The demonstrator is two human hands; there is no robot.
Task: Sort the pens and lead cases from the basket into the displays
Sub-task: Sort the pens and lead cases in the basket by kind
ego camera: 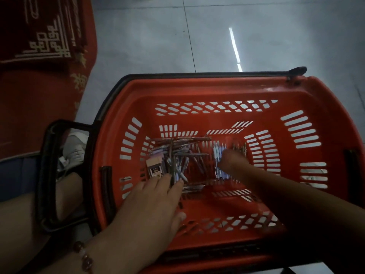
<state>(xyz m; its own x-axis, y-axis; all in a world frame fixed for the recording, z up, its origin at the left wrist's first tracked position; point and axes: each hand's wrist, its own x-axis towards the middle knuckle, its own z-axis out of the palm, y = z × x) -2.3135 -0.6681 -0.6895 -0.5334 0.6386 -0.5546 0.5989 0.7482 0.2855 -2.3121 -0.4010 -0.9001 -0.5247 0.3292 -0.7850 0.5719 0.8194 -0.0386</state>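
Two hands in basket [227,89], left hand [150,202] flat on pens [177,155]

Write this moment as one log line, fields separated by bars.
stage: picking in basket | left hand: open, fingers on pens | right hand: blurred, over lined-up pens | lead case: in basket

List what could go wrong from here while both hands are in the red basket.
1. The pens lie crossed in a loose tangle, so lifting one may drag out others.
2. The basket floor and walls are slotted; a thin pen could slip through a gap.
3. The right hand is blurred over the aligned pens; it may scatter them. The left hand could also miss the lead case.
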